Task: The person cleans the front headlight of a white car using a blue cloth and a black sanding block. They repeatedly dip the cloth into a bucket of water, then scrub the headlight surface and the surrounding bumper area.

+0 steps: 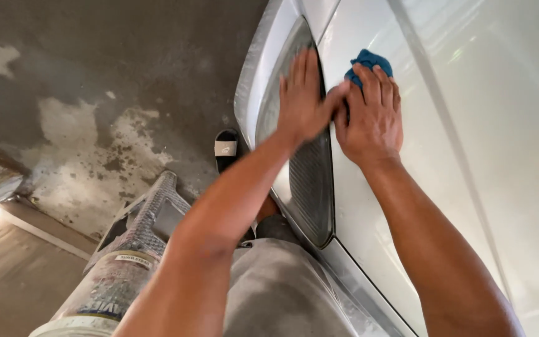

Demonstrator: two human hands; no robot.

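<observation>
Both arms reach forward and up from the lower edge of the view, bare to above the elbow, forearms nearly straight and drawing together toward the hands. The left hand [302,93] lies flat, palm down, fingers together and extended, thumb stretched out to the right. The right hand [371,112] is palm down too, fingers curled slightly at the tips. The left thumb seems to touch the right forefinger, though blur makes this uncertain.
</observation>
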